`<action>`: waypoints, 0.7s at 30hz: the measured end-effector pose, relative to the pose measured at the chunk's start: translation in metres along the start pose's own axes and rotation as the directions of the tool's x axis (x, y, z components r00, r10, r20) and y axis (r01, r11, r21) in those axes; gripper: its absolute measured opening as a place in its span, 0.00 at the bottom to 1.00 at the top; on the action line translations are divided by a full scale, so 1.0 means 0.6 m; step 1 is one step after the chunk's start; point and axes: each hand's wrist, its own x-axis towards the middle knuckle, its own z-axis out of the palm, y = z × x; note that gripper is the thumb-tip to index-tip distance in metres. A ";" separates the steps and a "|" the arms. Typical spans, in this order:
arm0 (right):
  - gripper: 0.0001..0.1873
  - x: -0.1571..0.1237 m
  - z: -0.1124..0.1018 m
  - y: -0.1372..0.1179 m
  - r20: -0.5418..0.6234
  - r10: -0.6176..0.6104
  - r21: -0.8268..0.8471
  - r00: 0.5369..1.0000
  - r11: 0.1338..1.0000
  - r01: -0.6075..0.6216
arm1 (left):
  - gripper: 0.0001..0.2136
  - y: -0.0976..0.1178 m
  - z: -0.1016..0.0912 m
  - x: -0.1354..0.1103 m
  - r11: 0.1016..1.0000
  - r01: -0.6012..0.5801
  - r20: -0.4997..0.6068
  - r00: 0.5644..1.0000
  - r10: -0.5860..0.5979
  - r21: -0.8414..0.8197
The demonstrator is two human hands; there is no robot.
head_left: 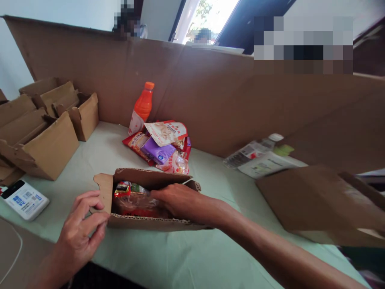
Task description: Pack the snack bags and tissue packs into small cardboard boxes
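A small open cardboard box (150, 222) stands on the table in front of me. At its left end, my left hand (86, 224) pinches the side flap and the near corner. My right hand (177, 200) reaches down into the box from the right. Its index finger touches a clear plastic-wrapped packet (136, 202); the other fingers are hidden by the hand and the box wall, so their grip does not show. A small red and gold packet (122, 189) lies at the left inside the box.
Behind the box lie several snack bags, a purple pack (158, 150), and an orange drink bottle (141, 107). Open cardboard boxes (57, 140) stand at left, near a white handheld device (25, 200). At right are a clear bottle (252, 150) and another box (303, 204). A tall cardboard partition (210, 100) closes the back.
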 end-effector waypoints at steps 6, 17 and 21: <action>0.13 -0.012 -0.012 0.001 0.010 0.049 -0.140 0.999 0.989 -0.047 | 0.12 -0.005 0.007 0.008 0.999 -0.016 -0.028 0.999 0.017 0.044; 0.12 -0.077 -0.008 0.040 -0.212 0.057 0.047 0.976 0.998 -0.048 | 0.13 -0.016 0.024 0.037 0.989 0.144 -0.090 0.985 -0.145 -0.019; 0.17 -0.137 -0.004 0.055 -0.422 -0.002 0.178 0.906 0.980 0.085 | 0.26 -0.010 0.039 0.016 0.905 0.289 -0.106 0.936 -0.335 -0.312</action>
